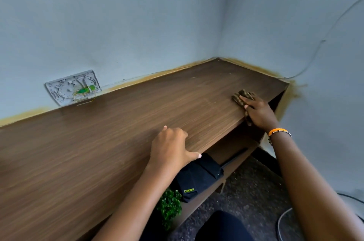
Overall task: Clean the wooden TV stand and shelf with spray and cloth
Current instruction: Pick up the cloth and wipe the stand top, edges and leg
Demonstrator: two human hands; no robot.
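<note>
The wooden TV stand's top [122,128] runs from the lower left to the room corner at the upper right. A brown cloth [241,96] lies near its right front edge. My right hand [258,111] presses flat on that cloth with straight fingers. My left hand [171,147] rests on the front edge of the top, fingers on the wood and thumb along the rim. Below the top, the lower shelf [230,167] is partly visible. No spray bottle is in view.
A grey wall plate with green wiring [73,88] sits on the wall just above the stand's back edge. On the lower shelf are a dark box marked Dabba [194,183] and a small green plant [170,205]. A cable [281,223] lies on the dark floor at right.
</note>
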